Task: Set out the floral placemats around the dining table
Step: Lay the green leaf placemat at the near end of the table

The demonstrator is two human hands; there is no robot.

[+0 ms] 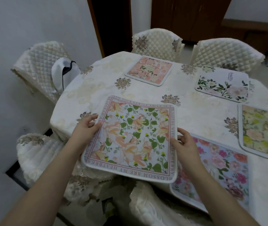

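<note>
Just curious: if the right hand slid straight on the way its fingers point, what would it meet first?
The right hand points left across the lettered placemat it grips, so probably the left hand on the opposite edge, though depth is uncertain.

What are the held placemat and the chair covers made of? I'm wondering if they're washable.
The held placemat, gripped by left hand and right hand, looks like soft printed fabric, matte, with a thick stitched white rim; it bends slightly. The chair covers look like quilted satiny cloth, diamond-stitched, faintly shiny.

We see a text-bordered peach-and-green placemat (134,141) lifted over the counter's near-left edge, pink placemat (149,70) far edge, white leafy placemat (222,85) far-right, yellow-green placemat (263,131) right edge, blue rose placemat (219,168) near edge.
</note>
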